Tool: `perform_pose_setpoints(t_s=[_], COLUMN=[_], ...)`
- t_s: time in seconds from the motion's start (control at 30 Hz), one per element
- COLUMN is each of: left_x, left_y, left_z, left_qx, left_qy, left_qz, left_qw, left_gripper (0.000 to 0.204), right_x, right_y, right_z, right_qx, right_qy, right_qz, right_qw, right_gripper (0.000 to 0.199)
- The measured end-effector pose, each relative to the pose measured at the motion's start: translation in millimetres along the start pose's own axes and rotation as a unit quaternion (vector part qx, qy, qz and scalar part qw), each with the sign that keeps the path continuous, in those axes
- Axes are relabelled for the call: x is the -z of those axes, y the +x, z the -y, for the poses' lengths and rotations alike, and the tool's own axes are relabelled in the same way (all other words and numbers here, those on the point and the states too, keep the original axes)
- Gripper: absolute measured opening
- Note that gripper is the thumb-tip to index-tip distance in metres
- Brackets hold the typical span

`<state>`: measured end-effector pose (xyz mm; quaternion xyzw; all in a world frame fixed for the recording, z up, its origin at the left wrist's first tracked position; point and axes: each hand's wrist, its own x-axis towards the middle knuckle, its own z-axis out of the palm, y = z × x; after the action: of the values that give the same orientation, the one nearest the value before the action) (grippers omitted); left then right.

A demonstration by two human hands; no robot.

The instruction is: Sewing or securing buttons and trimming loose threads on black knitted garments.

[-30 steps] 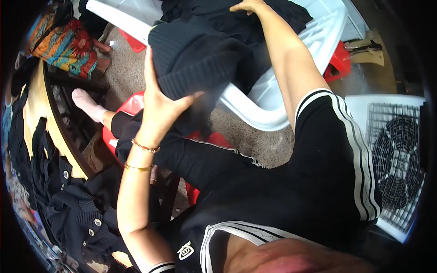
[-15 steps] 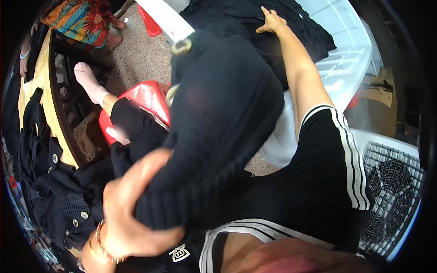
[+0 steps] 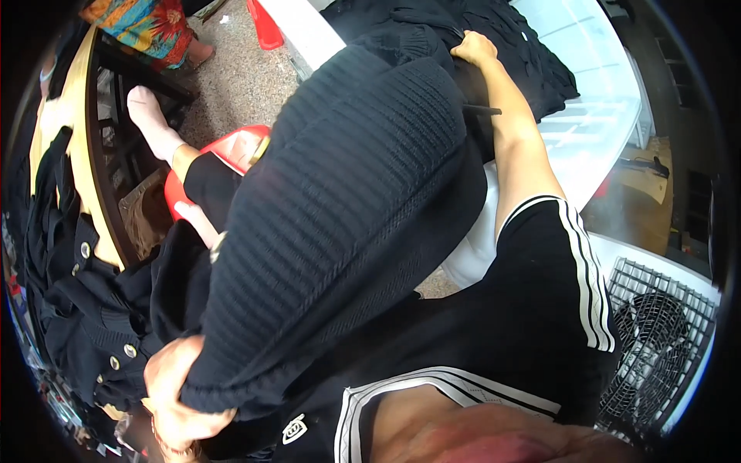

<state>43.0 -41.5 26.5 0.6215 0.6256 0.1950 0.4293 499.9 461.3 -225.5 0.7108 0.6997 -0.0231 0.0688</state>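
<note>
A dark ribbed knit cardigan point(image 3: 340, 177) stretches across the middle, lifted in front of me. My left hand point(image 3: 181, 393), a bracelet at its wrist, is closed around the cardigan's lower left edge. Part of a button shows on the cardigan's left side. At the upper right, my right hand point(image 3: 475, 48) is curled closed on dark cloth at the pile of black garments point(image 3: 517, 58); whether this cloth belongs to the cardigan I cannot tell. The pile lies in a whitish translucent plastic tub point(image 3: 610, 100).
Black buttoned knitwear point(image 3: 93, 324) hangs over a wooden table point(image 3: 100, 193) on the left. A red stool point(image 3: 176, 197) stands beyond my leg. Another person in bright patterned cloth point(image 3: 147, 31) is at the upper left. A black fan-like grille point(image 3: 652, 347) sits at right.
My right hand has gone from spread fingers on the pile to a closed grip. My left hand has moved down and left, spreading the cardigan wider across the view.
</note>
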Motion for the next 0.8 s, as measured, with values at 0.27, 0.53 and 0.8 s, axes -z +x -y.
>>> perform_pose_setpoints(t_s=[0.27, 0.53, 0.8], left_x=[-47.1, -102.0, -98.0], left_y=[72.0, 121.8, 132.3], left_z=[38.3, 101.5, 106.6], left_qx=[-0.079, -0.143, -0.136], left_qy=[-0.049, -0.095, -0.261], left_qz=[0.026, -0.013, 0.048], left_qw=[0.995, 0.985, 0.954], left_gripper=[0.075, 0.084, 0.089], right_x=[63.2, 204.0, 329.9], right_y=[-25.6, -125.7, -270.8], right_z=[7.6, 54.7, 88.1], right_qx=[0.168, 0.081, 0.265], right_qy=[0.174, 0.526, 0.799], right_qz=[0.094, -0.038, -0.107], right_qw=[0.966, 0.846, 0.529], right_gripper=[0.061, 0.03, 0.027])
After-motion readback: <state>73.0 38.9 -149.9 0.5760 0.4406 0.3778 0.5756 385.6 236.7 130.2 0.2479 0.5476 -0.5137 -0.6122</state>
